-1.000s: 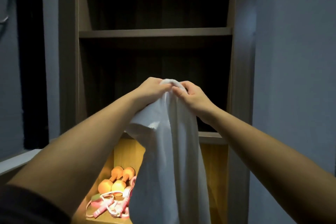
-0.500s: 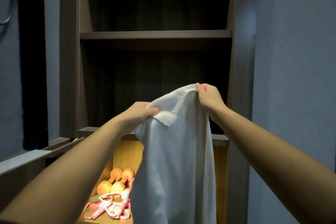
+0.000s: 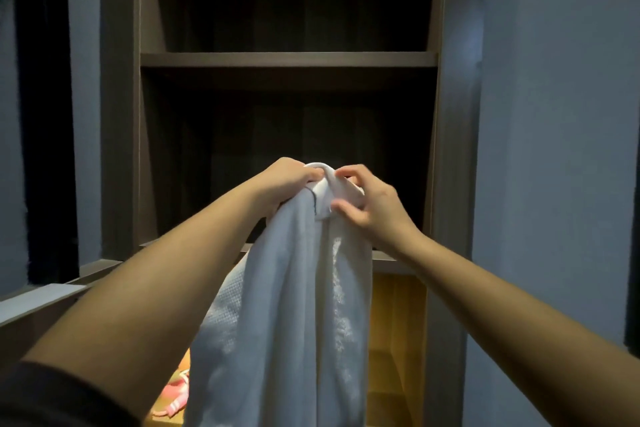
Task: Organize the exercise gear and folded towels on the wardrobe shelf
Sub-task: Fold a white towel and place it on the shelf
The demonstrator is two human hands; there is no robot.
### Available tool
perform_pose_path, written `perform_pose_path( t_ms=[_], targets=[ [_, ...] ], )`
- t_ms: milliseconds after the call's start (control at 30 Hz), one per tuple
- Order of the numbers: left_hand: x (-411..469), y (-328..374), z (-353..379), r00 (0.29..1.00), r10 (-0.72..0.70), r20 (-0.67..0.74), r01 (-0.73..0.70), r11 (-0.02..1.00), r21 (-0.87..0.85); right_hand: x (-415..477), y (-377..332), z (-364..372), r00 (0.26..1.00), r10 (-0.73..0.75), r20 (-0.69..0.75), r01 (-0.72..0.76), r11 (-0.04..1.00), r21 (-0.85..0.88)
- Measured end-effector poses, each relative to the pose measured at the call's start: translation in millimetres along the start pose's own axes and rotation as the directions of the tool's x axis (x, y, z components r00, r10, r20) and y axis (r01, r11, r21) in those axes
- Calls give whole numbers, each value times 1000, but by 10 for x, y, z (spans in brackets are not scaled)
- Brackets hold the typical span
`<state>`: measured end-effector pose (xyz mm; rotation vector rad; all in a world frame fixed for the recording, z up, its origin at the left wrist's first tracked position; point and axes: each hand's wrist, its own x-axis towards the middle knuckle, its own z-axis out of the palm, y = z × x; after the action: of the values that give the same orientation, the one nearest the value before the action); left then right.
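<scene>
Facing dark wardrobe shelf (image 3: 289, 59), gripping bunched top of white towel (image 3: 287, 322) in left hand (image 3: 291, 180), pinching it alongside with right hand (image 3: 370, 204), letting it hang in front; probably needing corners matched squarely before folding

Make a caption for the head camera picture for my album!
The left hand and right hand grip a white towel hanging before dark wardrobe shelves.

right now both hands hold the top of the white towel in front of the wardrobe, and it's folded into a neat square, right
Not quite. The white towel is not folded into a square: the head view shows it hanging down long and loose. The rest holds: the left hand and the right hand both hold its top in front of the wardrobe.
</scene>
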<state>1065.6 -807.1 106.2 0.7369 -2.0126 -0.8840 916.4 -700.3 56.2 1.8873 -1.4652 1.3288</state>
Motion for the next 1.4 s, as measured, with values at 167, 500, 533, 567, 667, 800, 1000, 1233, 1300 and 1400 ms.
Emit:
perform_pose_path(
  t_ms=[167, 500, 533, 567, 667, 800, 1000, 1233, 1300, 1400],
  targets=[
    [-65, -153, 79, 999, 36, 33, -37, 999, 29, 191, -4, 51, 980, 183, -84, -182, 983, 20],
    [-283, -631, 67, 999, 27, 43, -21, 991, -131, 394, 114, -70, 946, 320, -47, -299, 921, 248],
    [-229, -619, 58, 1000, 8, -30, -13, 984, -176, 355, 125, -85, 958, 284, -23, -271, 933, 239],
    [-172, -584, 26, 998, -14, -64, 1, 981, -196, 299, 133, -109, 972, 233, 15, -232, 953, 193],
    [-13, -492, -98, 996, -45, -73, 35, 991, -127, 96, 141, -190, 974, 81, 212, -49, 987, -152],
    [71, -410, -66, 996, 6, -85, -4, 1000, 24, 6, 209, -184, 986, -36, 164, 129, 783, -608],
    [-110, -621, 68, 957, 123, 262, -130, 991, 9, 96, 260, -166, 993, 23, -116, -80, 850, -521],
    [-232, -1256, 82, 974, -132, 183, 117, 989, 90, 127, 493, -270, 936, 278, -216, -337, 884, -325],
    [-195, -1218, 95, 996, -43, 81, 44, 999, -10, 124, 516, -256, 916, 368, -158, -394, 899, -193],
    [-105, -942, 103, 998, 52, 24, -52, 999, 12, 102, 465, -240, 892, 449, -61, -446, 894, 52]
  ],
)
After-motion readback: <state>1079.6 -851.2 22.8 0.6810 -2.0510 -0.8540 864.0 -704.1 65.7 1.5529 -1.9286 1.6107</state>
